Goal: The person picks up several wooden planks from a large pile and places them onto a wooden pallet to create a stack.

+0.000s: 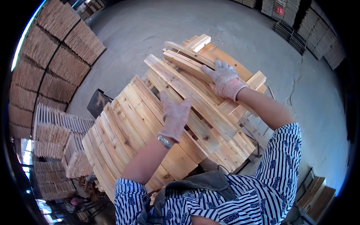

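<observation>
Head view looks down on two hands in gloves over a big pile of wood. The left hand [175, 118], in a pinkish cloth glove, is wide, with its thumb and fingers spread apart and nothing in its grip. It is a bit blurry, so I cannot tell if it touches the wood. Right by it is a long, flat, pale yellow wooden board [206, 108], which lies slanted across the top, from the far edge of the pile to its near right side.

The right hand [224, 78], in a grey and pink knitted glove, lies on the right part of the pile. Its thumb is apart from its fingers, over a narrow, pale wooden board [185, 64]. I cannot tell if it grips that board. Past the fingers is a wide, smooth, orange-brown wooden board [213, 50], by the far right edge. A short, pale wooden block [199, 43] sits at the far corner.

On the left side, flat yellow boards with brown knots [127, 108] lie side by side in a row. A dark boxy thing [98, 102] is just past their far left edge, over the grey floor [123, 30]. Tall stacks of brown wood [56, 45] stand farther left.
</observation>
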Available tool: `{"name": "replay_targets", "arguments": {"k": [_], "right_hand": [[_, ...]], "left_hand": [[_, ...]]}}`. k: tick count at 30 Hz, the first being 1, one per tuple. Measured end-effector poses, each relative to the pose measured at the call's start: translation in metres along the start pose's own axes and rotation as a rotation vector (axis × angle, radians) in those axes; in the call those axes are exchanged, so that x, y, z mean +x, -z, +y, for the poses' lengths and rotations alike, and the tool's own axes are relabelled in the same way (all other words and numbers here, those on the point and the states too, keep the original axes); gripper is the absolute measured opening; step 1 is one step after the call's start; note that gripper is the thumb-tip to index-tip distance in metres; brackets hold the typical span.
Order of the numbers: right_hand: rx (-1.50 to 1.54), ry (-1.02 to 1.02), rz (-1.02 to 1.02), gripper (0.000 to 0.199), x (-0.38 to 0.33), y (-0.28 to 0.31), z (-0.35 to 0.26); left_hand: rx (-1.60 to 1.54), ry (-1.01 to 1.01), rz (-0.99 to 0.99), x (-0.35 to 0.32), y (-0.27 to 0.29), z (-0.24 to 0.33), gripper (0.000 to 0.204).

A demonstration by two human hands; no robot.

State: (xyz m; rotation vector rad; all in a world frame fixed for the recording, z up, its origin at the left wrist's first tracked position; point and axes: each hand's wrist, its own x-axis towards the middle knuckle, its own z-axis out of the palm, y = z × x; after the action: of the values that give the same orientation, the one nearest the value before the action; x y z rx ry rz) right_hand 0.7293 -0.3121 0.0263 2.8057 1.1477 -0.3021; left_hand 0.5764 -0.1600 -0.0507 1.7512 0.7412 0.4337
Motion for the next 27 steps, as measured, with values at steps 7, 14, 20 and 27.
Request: {"name": "replay_targets", "arguments": {"k": [7, 14, 20, 27], "right_hand": [[-0.007, 0.040, 0.083, 0.069, 0.002, 0.004, -0.003], [0.048, 0.000, -0.016, 0.069, -0.001, 0.012, 0.002], [0.154, -0.049, 0.001, 0.086, 0.001, 0.013, 0.009], [0.780, -0.038, -0.085, 0.102, 0.072, -0.009, 0.098]], "left_hand": [[0.745, -0.194, 0.107, 0.039, -0.023, 0.038, 0.100], [0.574, -0.415, 0.168, 0.019, 0.004, -0.009, 0.086], [0.933, -0.404, -0.482, 0.007, 0.055, 0.028, 0.076], [1.069, -0.617, -0.024, -0.012, 0.172, -0.057, 0.065]]}}
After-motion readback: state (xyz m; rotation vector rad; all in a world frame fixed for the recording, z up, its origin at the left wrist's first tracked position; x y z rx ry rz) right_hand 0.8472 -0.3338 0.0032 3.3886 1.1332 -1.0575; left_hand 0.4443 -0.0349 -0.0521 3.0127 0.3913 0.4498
